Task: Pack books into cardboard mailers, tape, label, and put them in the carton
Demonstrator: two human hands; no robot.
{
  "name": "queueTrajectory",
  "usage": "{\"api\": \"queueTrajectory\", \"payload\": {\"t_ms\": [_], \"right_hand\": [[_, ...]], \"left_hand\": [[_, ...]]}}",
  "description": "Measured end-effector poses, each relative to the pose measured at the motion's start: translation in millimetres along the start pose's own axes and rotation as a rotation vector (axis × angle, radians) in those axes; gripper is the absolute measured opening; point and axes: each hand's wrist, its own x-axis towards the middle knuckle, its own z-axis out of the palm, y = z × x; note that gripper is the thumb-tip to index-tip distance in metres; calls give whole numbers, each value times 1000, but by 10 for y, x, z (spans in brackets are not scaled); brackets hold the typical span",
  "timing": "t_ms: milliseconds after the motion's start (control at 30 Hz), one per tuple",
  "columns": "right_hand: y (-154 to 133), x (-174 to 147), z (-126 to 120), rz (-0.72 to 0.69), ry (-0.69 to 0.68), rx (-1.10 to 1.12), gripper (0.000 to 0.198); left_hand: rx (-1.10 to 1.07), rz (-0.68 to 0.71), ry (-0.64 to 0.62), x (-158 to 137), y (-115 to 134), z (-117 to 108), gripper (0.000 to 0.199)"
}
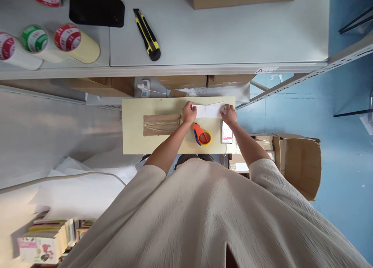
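Note:
Over the far side of a pale yellow table (132, 143), a strip of white paper (213, 111) with a crease near its middle stretches between my hands. My left hand (189, 112) pinches its left end, and my right hand (229, 114) grips the right end. Below the paper sits an orange, yellow and blue tape dispenser (202, 135). A phone (227, 133) with a lit screen lies just under my right hand. To the left of the dispenser rests a long package wrapped in brown paper and tape (161, 125).
On the grey shelf (233, 34) ahead are a yellow-black utility knife (147, 34), a black phone (96, 11) and several tape rolls (77, 43). Cardboard boxes (101, 86) stand underneath. An open carton (300, 163) is on the right; books (46, 237) are at lower left.

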Motion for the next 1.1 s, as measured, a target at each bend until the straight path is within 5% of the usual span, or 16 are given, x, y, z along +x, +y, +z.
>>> {"api": "queueTrajectory", "payload": {"t_ms": [167,300,533,933,1100], "right_hand": [[-82,27,-8,20,49,12,38],[-361,73,97,-20,-90,75,28],[-805,320,344,212,-212,112,21],[-903,493,459,413,-187,152,35],[-911,464,438,389,-166,197,36]], "left_hand": [[8,-19,-5,8,-48,17,21],[22,-35,-3,-2,-52,11,11],[53,-40,24,-4,-67,3,14],[54,-123,21,-17,-97,67,17],[63,-123,33,-48,-101,85,15]]}}
